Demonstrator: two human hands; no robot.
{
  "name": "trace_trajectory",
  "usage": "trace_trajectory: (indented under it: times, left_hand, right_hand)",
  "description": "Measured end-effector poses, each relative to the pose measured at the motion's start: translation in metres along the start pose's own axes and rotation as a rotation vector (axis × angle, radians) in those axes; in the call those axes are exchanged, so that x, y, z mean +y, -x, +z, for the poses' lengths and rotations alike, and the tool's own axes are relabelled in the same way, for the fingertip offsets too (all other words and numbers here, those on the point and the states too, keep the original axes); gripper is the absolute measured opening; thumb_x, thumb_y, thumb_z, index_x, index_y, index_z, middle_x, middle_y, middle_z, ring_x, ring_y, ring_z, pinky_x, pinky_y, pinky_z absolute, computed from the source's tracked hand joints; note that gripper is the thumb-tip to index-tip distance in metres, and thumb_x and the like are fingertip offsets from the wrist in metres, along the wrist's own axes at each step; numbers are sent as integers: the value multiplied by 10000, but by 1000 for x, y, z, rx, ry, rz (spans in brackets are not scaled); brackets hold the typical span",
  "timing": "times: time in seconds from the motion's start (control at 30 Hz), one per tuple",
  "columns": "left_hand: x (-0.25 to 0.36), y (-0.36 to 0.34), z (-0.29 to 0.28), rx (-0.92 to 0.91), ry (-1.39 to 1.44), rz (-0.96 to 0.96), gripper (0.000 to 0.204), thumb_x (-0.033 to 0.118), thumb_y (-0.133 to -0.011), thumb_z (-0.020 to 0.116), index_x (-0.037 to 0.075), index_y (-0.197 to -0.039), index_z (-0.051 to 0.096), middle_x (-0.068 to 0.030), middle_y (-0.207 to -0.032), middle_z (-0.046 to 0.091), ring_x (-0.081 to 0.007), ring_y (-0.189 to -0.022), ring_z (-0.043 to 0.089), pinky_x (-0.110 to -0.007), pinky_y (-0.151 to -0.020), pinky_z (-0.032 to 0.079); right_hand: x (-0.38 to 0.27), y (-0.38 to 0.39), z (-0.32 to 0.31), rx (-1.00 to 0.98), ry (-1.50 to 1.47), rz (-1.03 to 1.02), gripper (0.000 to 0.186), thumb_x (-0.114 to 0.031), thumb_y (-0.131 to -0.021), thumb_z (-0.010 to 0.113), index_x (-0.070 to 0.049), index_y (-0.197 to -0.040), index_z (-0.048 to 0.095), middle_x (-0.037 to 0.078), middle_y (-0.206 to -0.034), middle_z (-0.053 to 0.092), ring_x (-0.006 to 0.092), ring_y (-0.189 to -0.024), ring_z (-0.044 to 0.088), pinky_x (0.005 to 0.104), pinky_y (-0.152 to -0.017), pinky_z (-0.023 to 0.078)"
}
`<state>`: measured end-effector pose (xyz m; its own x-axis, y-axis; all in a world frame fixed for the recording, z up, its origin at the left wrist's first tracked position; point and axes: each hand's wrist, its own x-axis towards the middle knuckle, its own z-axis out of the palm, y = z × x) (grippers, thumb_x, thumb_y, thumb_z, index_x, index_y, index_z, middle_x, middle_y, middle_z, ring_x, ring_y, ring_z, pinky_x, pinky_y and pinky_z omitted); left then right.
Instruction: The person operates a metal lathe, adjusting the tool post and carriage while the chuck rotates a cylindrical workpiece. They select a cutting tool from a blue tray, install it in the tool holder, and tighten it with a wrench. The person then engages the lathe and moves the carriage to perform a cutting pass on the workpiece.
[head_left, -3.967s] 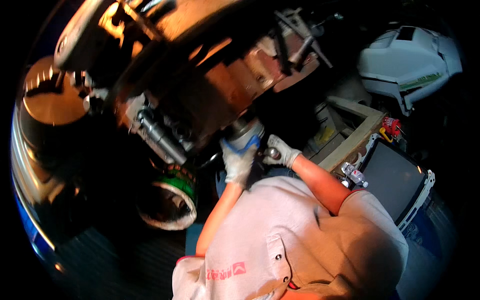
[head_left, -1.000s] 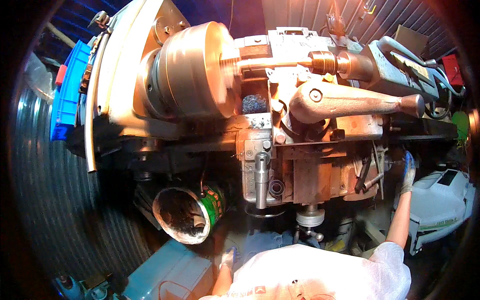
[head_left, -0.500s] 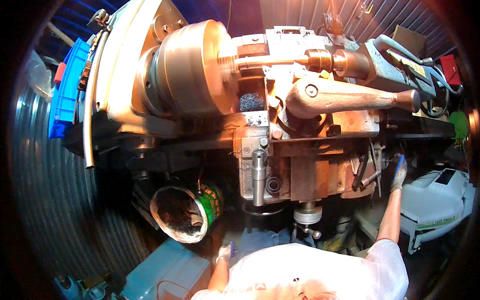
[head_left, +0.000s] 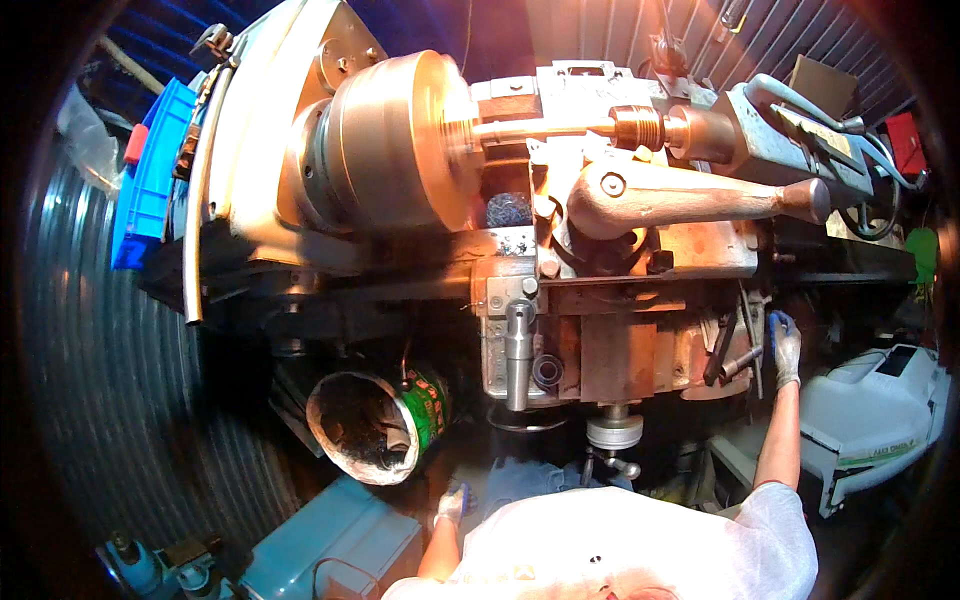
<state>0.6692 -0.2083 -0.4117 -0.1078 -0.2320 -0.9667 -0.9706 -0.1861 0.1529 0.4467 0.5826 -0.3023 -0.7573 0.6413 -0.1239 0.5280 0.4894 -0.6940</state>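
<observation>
My right hand (head_left: 786,348), in a white glove with blue on the fingers, is at the right end of the lathe carriage, beside a thin upright lever (head_left: 751,335) and a short grey handle (head_left: 741,362). Its fingers are bent; what they close on is hidden. My left hand (head_left: 452,501), gloved too, hangs low beside my body with its fingers loosely apart, holding nothing. The lathe chuck (head_left: 385,145) is blurred as if turning. A thin rod (head_left: 545,128) runs from it to the tailstock centre (head_left: 640,127). A large tool post handle (head_left: 690,195) lies before the rod.
A bucket (head_left: 318,420) with dark contents stands below the chuck. A steel pin (head_left: 518,355) and a bearing ring (head_left: 547,372) lie on the carriage. Below it is a handwheel (head_left: 614,432). A white machine cover (head_left: 868,405) sits right, a blue bin (head_left: 150,180) left.
My right hand has shifted left, closer to the levers at the carriage's end, and its fingers are more bent. My left hand stays low. The view has tilted slightly.
</observation>
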Motion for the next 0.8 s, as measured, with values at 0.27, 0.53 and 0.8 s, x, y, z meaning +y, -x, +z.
trace_trajectory:
  times: [0.27,0.53,0.8]
  left_hand:
    - [-9,-1,0,11,-37,-61,380,408,-957,619,78,-1143,591,-135,-925,700,-263,-724,685,-389,-621,559]
    - [-18,-8,-2,8,39,6,375,346,-934,673,32,-1118,584,-151,-898,687,-293,-726,687,-440,-642,586]
    - [-27,-20,-8,-16,85,-21,421,329,-929,687,-13,-1142,567,-195,-942,691,-322,-736,696,-456,-643,592]
  right_hand:
    - [12,-5,3,40,106,-22,334,-254,-919,656,28,-1099,667,165,-1084,706,261,-1000,663,366,-904,492]
    - [19,-7,8,77,135,-23,329,-251,-912,656,22,-1094,672,172,-1074,705,274,-976,664,373,-895,492]
    - [11,-2,7,86,168,-6,332,-249,-910,668,13,-1115,670,156,-1068,708,245,-975,658,359,-898,489]
